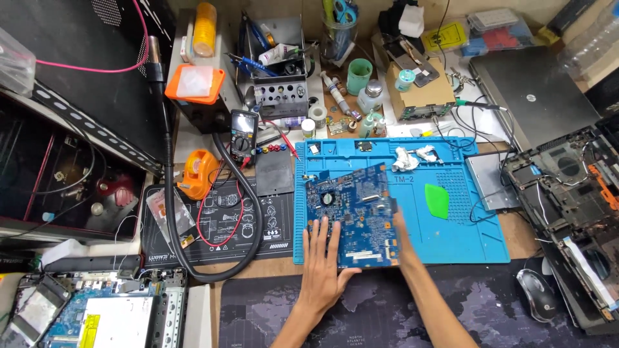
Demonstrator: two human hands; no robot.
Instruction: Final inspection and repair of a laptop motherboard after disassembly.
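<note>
A blue circuit board (353,212) is tilted up over the blue work mat (451,238). My left hand (322,264) lies flat with spread fingers against the board's lower left part. My right hand (401,235) grips the board's right edge, fingers hidden behind it. A green triangular plastic pick (436,200) lies on the mat to the right of the board. Two crumpled white wads (412,156) sit near the mat's far edge.
A black hose (169,193) loops over a black mat (219,225) at left, beside an orange tape dispenser (196,174) and a multimeter (243,136). An opened laptop base (567,193) and a mouse (536,293) are at right. Tools and bottles crowd the back.
</note>
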